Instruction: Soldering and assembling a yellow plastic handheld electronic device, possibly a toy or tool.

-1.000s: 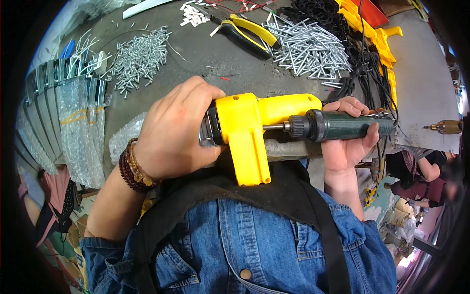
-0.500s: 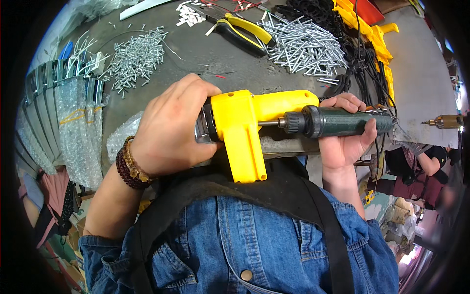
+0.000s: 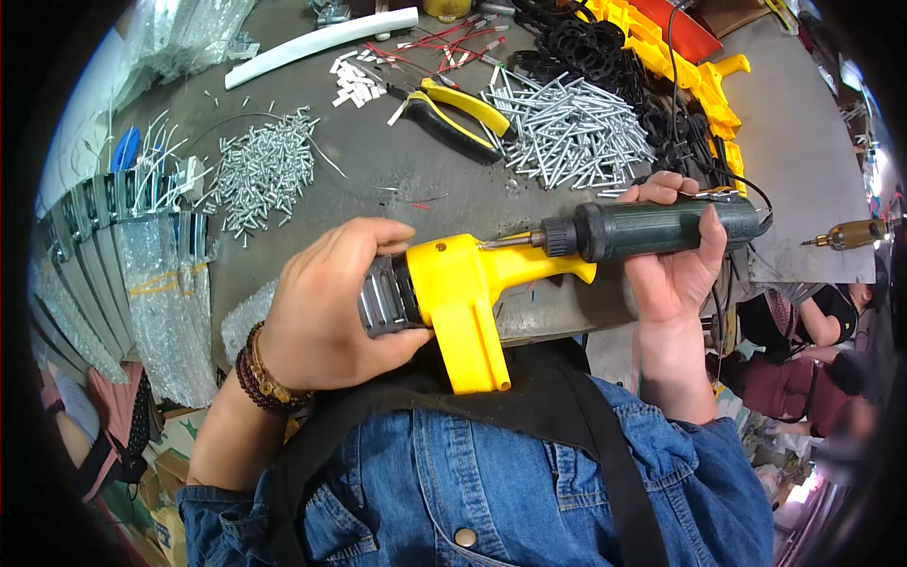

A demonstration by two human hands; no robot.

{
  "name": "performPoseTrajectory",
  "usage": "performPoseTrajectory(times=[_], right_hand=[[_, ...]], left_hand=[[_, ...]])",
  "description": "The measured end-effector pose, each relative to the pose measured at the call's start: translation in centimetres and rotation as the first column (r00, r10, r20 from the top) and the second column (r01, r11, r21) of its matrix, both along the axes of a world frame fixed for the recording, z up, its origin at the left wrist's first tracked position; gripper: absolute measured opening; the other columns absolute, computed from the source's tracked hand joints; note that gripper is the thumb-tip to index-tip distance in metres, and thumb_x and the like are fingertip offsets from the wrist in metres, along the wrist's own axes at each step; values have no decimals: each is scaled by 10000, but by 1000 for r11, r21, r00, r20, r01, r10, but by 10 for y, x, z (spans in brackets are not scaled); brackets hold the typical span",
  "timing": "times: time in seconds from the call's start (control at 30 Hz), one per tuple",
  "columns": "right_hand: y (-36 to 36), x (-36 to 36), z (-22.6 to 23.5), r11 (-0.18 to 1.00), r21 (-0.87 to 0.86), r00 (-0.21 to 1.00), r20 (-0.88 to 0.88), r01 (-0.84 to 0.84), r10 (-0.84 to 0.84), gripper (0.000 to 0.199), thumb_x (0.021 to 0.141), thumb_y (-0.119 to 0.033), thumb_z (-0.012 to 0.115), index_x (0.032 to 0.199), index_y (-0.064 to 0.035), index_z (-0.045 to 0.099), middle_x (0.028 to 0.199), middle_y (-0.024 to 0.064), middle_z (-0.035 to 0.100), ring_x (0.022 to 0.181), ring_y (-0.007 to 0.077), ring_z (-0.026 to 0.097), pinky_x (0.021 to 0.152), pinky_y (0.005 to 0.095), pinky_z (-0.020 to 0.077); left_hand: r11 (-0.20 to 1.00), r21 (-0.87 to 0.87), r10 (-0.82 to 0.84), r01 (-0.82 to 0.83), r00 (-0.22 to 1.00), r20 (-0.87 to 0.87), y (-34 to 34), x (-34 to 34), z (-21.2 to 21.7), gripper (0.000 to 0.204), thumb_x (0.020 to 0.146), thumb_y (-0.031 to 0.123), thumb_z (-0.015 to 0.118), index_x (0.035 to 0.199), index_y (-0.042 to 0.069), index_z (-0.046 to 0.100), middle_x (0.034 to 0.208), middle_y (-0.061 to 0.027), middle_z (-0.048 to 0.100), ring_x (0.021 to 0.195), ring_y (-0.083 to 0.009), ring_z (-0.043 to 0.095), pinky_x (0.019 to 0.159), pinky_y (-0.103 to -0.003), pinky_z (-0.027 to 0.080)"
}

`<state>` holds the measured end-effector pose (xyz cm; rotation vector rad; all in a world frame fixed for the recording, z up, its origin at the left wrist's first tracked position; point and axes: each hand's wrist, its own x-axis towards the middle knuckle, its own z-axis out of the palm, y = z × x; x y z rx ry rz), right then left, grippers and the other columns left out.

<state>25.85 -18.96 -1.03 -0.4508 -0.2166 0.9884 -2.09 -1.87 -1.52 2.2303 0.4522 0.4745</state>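
My left hand (image 3: 331, 302) is closed round the black and clear end of a yellow plastic housing (image 3: 458, 312) with a handle. It holds the housing at the bench's near edge, the lower part against my apron. In my right hand (image 3: 669, 269) lies a dark green electric screwdriver (image 3: 671, 230), level, its cord trailing from the right end. The fingers and thumb wrap its body. Its long bit points left and reaches the upper right part of the housing, above the handle. Whether a screw sits at the tip cannot be made out.
Small screws (image 3: 265, 170) lie heaped at left, long screws (image 3: 572, 128) at right. Between them are yellow-black pliers (image 3: 458, 118) and white sleeves (image 3: 357, 83). Yellow housings (image 3: 699, 90) and black cables line the right. Bubble-wrapped metal strips (image 3: 156, 293) stand left. Another person (image 3: 812, 326) is at right.
The screwdriver's bit has shifted from the middle of the housing to its upper part, above the handle. The housing is turned slightly and sits lower in the picture.
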Motion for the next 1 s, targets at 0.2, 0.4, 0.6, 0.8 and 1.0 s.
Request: performPoseTrajectory(times=[0.2,0.4,0.6,0.8,1.0], right_hand=[[10,2,-4,999,39,999,15,-37,36,287,785,-169,799,1027,-123,650,1096,29,569,1033,167,582,1115,448,373],[20,6,-12,993,57,994,-14,-107,108,277,782,-176,802,1007,-122,649,1094,18,551,1034,156,576,1114,437,375],[23,7,-13,991,65,992,-41,-120,123,289,761,-154,814,996,-138,646,1075,8,542,1027,146,571,1110,439,373],[27,11,-14,987,93,989,-54,-133,138,303,770,-153,803,1025,-146,640,1071,6,537,1015,140,571,1105,450,369],[22,20,0,982,48,979,98,-183,178,338,809,-259,798,1067,-115,634,1088,30,566,998,170,579,1081,445,372]], left_hand=[[996,43,-76,73,995,64,5,2,0,745,596,126,847,1246,7,503,1094,-179,622,948,-341,668,829,-397,524],[993,17,-115,114,989,92,7,3,-2,733,606,109,818,1253,11,489,1101,-183,606,973,-358,635,826,-407,518],[992,-66,-105,108,993,53,7,3,-1,683,626,128,796,1233,10,505,1113,-191,602,1004,-367,616,850,-406,506],[991,-106,-82,86,996,41,7,5,0,670,632,140,793,1230,15,516,1084,-181,601,990,-364,612,848,-408,498],[991,28,-128,127,992,17,11,5,5,616,612,164,812,1172,22,599,990,-163,596,886,-365,615,774,-407,505]])
